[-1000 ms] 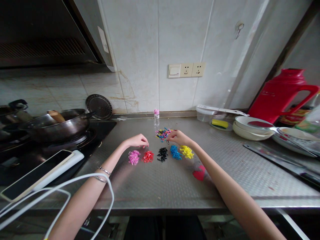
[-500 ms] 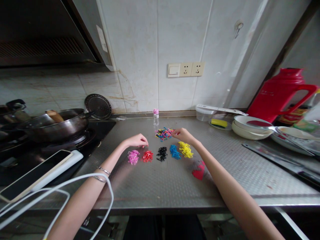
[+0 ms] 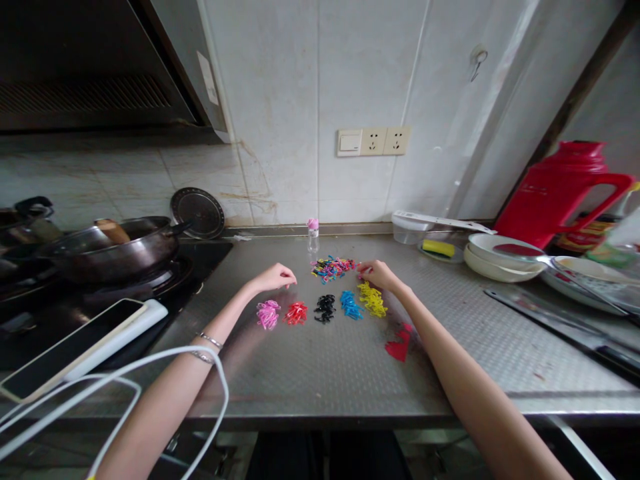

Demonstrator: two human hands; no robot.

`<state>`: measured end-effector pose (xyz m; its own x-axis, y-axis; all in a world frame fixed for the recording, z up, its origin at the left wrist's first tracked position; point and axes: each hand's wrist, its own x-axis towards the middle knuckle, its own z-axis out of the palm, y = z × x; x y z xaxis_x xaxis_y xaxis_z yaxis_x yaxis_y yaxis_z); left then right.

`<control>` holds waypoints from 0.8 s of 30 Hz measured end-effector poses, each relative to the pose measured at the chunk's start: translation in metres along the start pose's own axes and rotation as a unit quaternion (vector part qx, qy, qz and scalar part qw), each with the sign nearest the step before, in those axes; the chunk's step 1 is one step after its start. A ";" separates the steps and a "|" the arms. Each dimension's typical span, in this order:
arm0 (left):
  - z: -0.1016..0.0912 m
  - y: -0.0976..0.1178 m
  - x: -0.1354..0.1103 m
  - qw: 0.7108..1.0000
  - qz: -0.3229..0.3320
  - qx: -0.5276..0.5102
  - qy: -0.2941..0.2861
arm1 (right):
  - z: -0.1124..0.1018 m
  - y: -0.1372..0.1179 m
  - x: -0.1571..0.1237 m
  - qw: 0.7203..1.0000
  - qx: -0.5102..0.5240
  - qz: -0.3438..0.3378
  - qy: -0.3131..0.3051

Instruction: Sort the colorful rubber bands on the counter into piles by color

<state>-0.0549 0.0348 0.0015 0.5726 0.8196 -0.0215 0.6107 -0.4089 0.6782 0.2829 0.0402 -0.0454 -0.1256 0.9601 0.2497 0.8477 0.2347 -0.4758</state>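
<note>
A mixed heap of small coloured rubber bands [image 3: 333,268] lies on the metal counter. My right hand [image 3: 379,274] is at its right edge, thumb and fingers pinched on a small pinkish band. To the left, my left hand [image 3: 275,277] hovers above the red bands [image 3: 295,313], fingers closed; a tiny reddish bit shows at the tips, too small to name surely. Single-colour piles form a row nearer me: pink bands [image 3: 268,314], the red ones, black bands [image 3: 325,309], blue bands [image 3: 351,305] and yellow bands [image 3: 373,299] just below my right hand.
A small clear bottle with a pink cap [image 3: 313,235] stands behind the heap. A red heart-shaped piece [image 3: 399,344] lies right of centre. Pan [image 3: 113,250] and phone [image 3: 73,347] are left; a knife [image 3: 560,323], bowls [image 3: 500,267] and red thermos [image 3: 555,193] are right.
My right hand has shifted a little right and down, and the mixed heap now spreads farther right. My left hand stays almost in place.
</note>
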 end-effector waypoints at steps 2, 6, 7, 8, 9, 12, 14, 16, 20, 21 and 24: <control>0.000 0.000 0.000 1.000 0.000 -0.007 0.003 | 0.000 0.001 0.000 1.000 -0.003 -0.007 0.003; 0.001 0.000 0.000 1.000 -0.006 -0.014 0.012 | 0.001 0.002 0.000 1.000 0.000 -0.018 -0.003; 0.001 -0.001 0.000 1.000 -0.007 -0.014 0.014 | 0.002 0.002 -0.001 1.000 0.001 -0.021 -0.002; 0.001 -0.002 0.000 1.000 -0.009 -0.015 0.016 | 0.002 0.002 -0.001 1.000 0.002 -0.023 0.000; 0.001 -0.003 0.001 1.000 -0.011 -0.017 0.018 | 0.001 0.002 -0.001 1.000 0.003 -0.023 0.004; 0.000 -0.012 0.003 0.999 -0.025 -0.017 0.031 | 0.000 -0.003 -0.002 1.000 0.012 -0.017 0.017; -0.001 -0.019 0.006 0.998 -0.038 -0.011 0.050 | -0.002 -0.013 -0.001 0.999 0.028 -0.032 0.026; -0.003 -0.027 0.009 0.996 -0.051 -0.003 0.077 | -0.003 -0.031 0.000 0.996 0.052 -0.062 0.033; -0.006 -0.041 0.013 0.990 -0.074 -0.002 0.117 | 0.004 -0.088 -0.001 0.982 0.109 -0.153 0.013; -0.006 -0.043 0.014 0.989 -0.079 -0.004 0.123 | 0.008 -0.105 -0.003 0.976 0.120 -0.183 0.001; -0.007 -0.048 0.015 0.987 -0.087 -0.006 0.133 | 0.023 -0.150 -0.010 0.960 0.133 -0.246 -0.025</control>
<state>-0.0793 0.0696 -0.0266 0.2951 0.9539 0.0549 0.6797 -0.2500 0.6895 0.1447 -0.0009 0.0041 -0.5068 0.7281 0.4615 0.5193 0.6852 -0.5107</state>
